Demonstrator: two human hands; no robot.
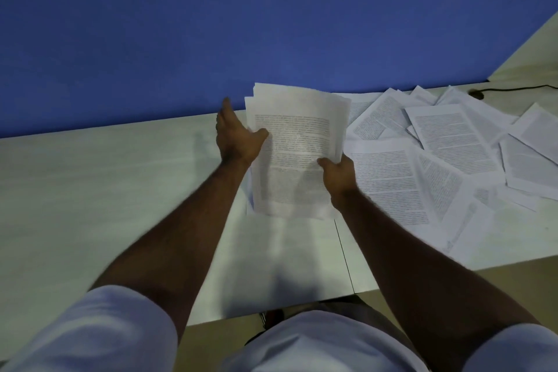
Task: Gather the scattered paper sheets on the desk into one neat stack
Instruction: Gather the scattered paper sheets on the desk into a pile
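A bundle of printed paper sheets (297,145) is held up, tilted, above the pale desk (105,190), its edges uneven. My left hand (235,136) grips its left edge with the thumb on the front. My right hand (338,174) holds the lower right part, thumb on top. Several more printed sheets (437,142) lie scattered and overlapping on the desk to the right of the bundle. The bundle's lower edge is near or on the desk; I cannot tell if it touches.
A blue partition wall (211,24) stands along the desk's far edge. A black cable (513,89) runs along the far right. A seam (344,254) splits the desk into two panels. The near desk edge is just before my body.
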